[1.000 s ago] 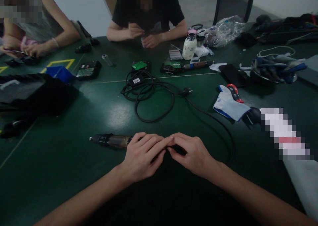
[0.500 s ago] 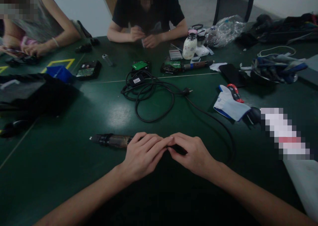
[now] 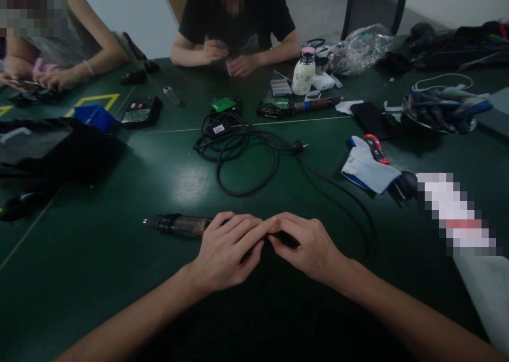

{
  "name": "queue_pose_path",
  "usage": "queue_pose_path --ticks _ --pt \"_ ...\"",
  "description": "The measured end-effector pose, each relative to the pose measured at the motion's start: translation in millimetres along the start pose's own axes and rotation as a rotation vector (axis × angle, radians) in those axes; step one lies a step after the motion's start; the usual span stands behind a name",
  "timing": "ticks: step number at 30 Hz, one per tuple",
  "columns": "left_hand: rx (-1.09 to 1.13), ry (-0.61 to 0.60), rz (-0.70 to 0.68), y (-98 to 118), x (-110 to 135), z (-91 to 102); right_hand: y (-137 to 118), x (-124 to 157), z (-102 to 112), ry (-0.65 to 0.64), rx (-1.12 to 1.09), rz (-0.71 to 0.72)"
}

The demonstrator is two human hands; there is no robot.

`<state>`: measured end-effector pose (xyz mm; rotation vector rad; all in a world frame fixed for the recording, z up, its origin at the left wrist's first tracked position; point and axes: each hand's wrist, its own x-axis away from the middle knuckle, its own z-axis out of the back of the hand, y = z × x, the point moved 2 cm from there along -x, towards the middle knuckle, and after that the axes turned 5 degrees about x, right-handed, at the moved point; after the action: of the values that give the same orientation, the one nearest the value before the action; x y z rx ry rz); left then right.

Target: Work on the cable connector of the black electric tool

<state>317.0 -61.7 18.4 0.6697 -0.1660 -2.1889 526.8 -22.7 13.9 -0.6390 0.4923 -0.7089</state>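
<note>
My left hand (image 3: 230,250) is wrapped over the rear part of an electric screwdriver (image 3: 186,225) lying on the green table, its tip pointing left. The grip end is hidden under my palm and fingers. Close against it, my right hand (image 3: 308,240) pinches the dark end of a black power cord (image 3: 237,194) at the tool's tail. The fingertips of both hands meet there, so I cannot tell whether cord and tool are joined. From the right hand the cord curves back to a coil with a labelled adapter (image 3: 218,130) and a plug (image 3: 299,146).
A white-and-blue glove (image 3: 368,166) and a red-handled tool (image 3: 377,149) lie at right, near a bowl of gloves (image 3: 441,110). Opened hard drives (image 3: 274,106), another electric screwdriver (image 3: 318,104) and a bottle (image 3: 304,76) stand farther back. Two people sit across the table; a black bag (image 3: 43,150) lies left.
My left thumb has drawn back slightly from the right fingertips, leaving a gap below the left fingers. The screwdriver and cord stay put. Across the table, one person's hand has shifted slightly.
</note>
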Motion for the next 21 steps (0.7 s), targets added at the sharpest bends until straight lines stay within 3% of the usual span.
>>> queue_pose_path --ticks 21 --pt "0.025 0.0 0.013 -0.1 -0.5 1.0 -0.2 0.5 -1.4 0.011 -0.011 -0.013"
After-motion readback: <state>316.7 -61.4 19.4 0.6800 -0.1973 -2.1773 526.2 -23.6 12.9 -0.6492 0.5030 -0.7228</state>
